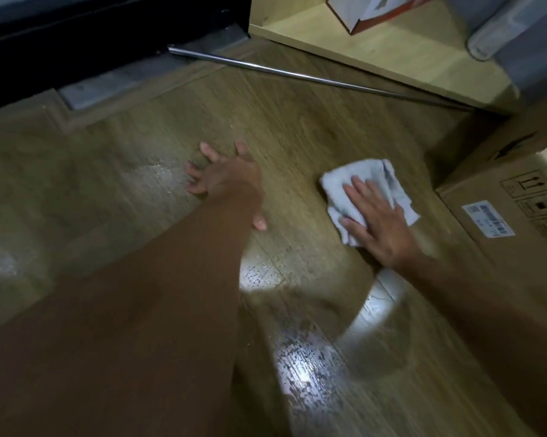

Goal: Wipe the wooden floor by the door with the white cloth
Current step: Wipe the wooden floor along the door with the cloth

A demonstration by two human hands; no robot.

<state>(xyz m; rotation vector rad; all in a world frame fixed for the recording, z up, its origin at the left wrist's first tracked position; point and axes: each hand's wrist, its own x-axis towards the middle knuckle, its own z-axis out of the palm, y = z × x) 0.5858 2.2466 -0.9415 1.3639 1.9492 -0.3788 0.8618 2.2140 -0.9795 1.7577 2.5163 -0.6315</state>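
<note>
The white cloth (365, 179) lies crumpled on the wooden floor (297, 130), right of centre. My right hand (376, 220) presses flat on it with straight, spread fingers, covering its lower half. My left hand (226, 178) rests on the bare floor to the left of the cloth, fingers spread, my arm stretched out behind it. The dark door (92, 36) and its grey threshold (140, 77) run along the top left. Wet shiny patches (300, 364) show on the boards near me.
A metal rod (297, 77) lies along the base of a light wooden shelf unit (376, 48) at the top right, holding a small box (366, 11). A cardboard box (518, 216) stands close to the right of the cloth.
</note>
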